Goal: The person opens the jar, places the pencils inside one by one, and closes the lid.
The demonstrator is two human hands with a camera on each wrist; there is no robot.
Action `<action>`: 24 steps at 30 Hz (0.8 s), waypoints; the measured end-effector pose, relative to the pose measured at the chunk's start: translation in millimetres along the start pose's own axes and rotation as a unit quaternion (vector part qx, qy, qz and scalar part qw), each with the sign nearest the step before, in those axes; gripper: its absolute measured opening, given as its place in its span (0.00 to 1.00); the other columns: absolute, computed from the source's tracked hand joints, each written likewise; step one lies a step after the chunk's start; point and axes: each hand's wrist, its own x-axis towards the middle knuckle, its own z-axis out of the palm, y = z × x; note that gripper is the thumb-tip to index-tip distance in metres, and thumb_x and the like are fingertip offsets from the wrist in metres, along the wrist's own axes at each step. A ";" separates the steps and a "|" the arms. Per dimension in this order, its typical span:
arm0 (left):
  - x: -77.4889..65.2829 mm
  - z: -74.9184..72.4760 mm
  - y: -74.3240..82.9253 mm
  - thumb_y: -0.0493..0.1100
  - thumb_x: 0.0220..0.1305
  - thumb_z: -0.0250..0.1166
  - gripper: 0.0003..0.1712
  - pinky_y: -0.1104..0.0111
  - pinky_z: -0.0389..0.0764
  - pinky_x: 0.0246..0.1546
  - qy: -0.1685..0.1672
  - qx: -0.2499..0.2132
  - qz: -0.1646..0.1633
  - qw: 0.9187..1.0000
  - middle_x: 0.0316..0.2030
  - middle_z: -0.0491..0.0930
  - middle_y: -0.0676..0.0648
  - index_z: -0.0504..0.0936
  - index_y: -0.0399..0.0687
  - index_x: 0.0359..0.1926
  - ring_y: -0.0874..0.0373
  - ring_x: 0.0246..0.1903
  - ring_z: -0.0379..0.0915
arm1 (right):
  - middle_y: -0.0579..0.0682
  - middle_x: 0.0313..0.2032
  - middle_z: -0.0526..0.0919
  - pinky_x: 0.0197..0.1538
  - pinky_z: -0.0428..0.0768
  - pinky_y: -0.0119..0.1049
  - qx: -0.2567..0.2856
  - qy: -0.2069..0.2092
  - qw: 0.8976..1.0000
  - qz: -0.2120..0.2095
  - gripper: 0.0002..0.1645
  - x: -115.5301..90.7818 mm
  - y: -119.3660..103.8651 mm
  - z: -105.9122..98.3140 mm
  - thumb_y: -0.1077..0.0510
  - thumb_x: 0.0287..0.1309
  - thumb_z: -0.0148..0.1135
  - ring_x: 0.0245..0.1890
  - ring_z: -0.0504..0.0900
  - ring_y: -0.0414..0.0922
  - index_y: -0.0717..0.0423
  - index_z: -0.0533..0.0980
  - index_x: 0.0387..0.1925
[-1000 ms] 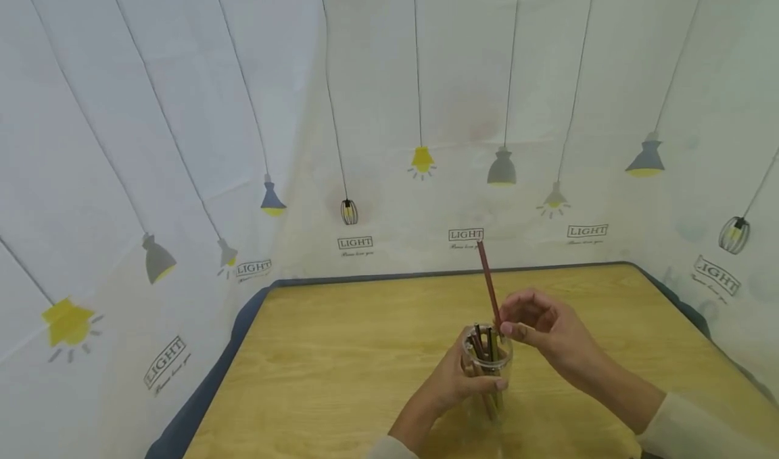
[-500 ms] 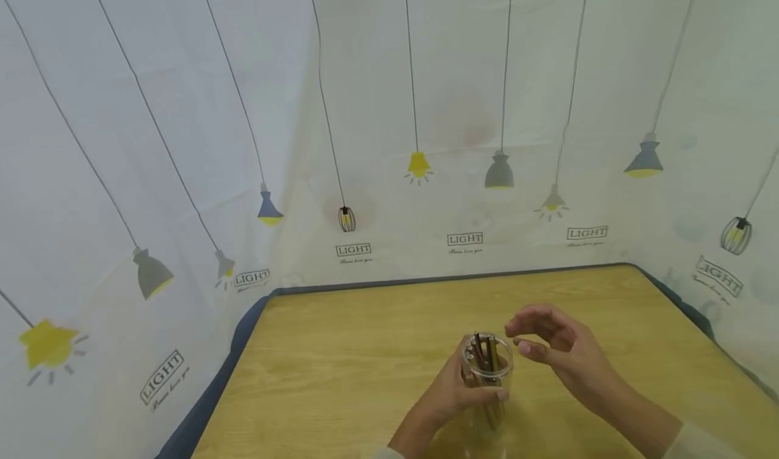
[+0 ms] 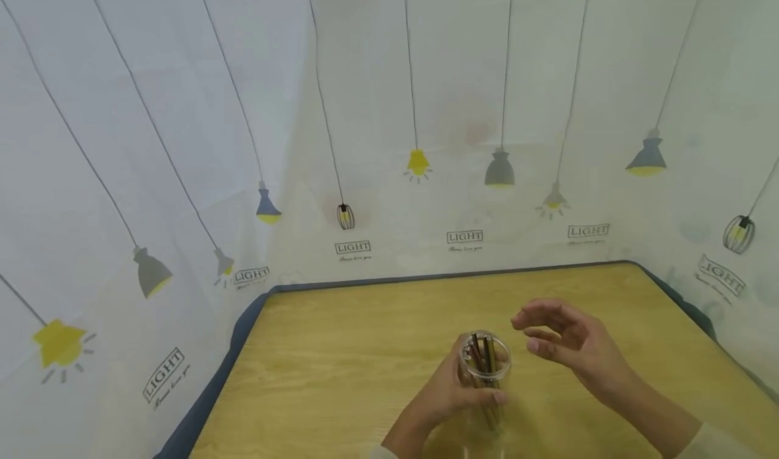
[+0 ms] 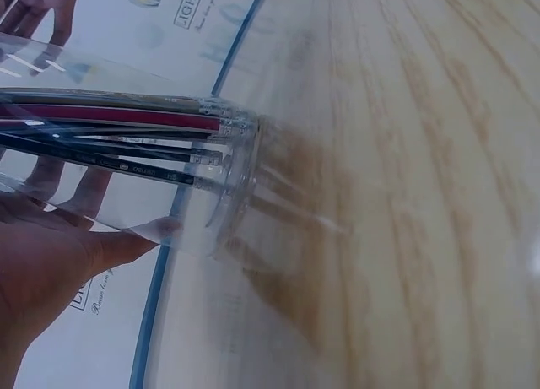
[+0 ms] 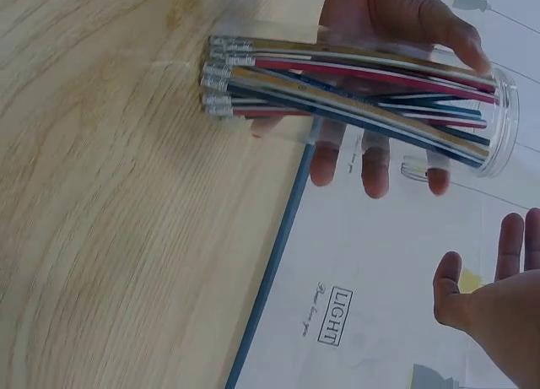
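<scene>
A clear round jar (image 3: 487, 376) stands upright on or just above the wooden table, its open mouth facing up. My left hand (image 3: 447, 393) grips it from the left side, thumb across the front and fingers wrapped behind. Inside are several pencils (image 5: 337, 70) in red, dark blue and tan, with their metal-banded ends down at the jar's base. To the right of the rim, apart from it, my right hand (image 3: 581, 352) holds nothing; its fingers are loosely bent and the thumb is spread from them.
The wooden tabletop (image 3: 341, 351) has a dark blue edge (image 3: 389, 282) along its back and sides. Behind it hangs a white cloth backdrop (image 3: 377, 107) printed with lamps and LIGHT labels.
One second ago my right hand held a red-brown pencil upright at the jar's mouth. The pencil has gone down into the jar, and the empty right hand has moved off rightward.
</scene>
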 end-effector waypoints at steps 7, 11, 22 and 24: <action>2.0 -1.5 3.1 0.57 0.66 0.82 0.59 0.63 0.78 0.74 -0.020 -0.001 0.054 0.998 0.73 0.74 0.49 0.52 0.65 0.85 0.33 0.75 0.68 | 0.53 0.61 0.87 0.66 0.87 0.33 -0.051 0.020 0.998 0.016 0.28 -10.3 -4.8 -13.9 0.78 0.72 0.61 0.62 0.87 0.41 0.70 0.71 0.70; 2.7 2.0 8.9 0.66 0.62 0.82 0.61 0.64 0.80 0.72 -0.007 0.000 0.039 0.999 0.73 0.75 0.50 0.53 0.70 0.85 0.31 0.74 0.69 | 0.55 0.61 0.87 0.65 0.86 0.32 -0.089 0.026 0.995 0.021 0.28 -16.6 -10.2 -21.3 0.75 0.73 0.63 0.62 0.87 0.42 0.66 0.73 0.71; 5.4 10.0 14.3 0.60 0.66 0.80 0.47 0.62 0.86 0.66 0.033 -0.001 0.043 0.999 0.66 0.81 0.49 0.67 0.64 0.80 0.45 0.68 0.80 | 0.46 0.62 0.90 0.59 0.87 0.27 -0.206 0.045 0.976 0.057 0.27 -29.1 -23.0 -47.0 0.69 0.77 0.63 0.61 0.88 0.35 0.59 0.76 0.73; 5.6 10.5 12.9 0.57 0.68 0.80 0.45 0.63 0.86 0.66 0.033 -0.001 0.055 0.998 0.64 0.82 0.50 0.68 0.60 0.79 0.48 0.66 0.81 | 0.42 0.61 0.90 0.58 0.88 0.27 -0.233 0.051 0.968 0.076 0.25 -32.7 -24.6 -55.2 0.66 0.80 0.62 0.61 0.88 0.32 0.56 0.76 0.73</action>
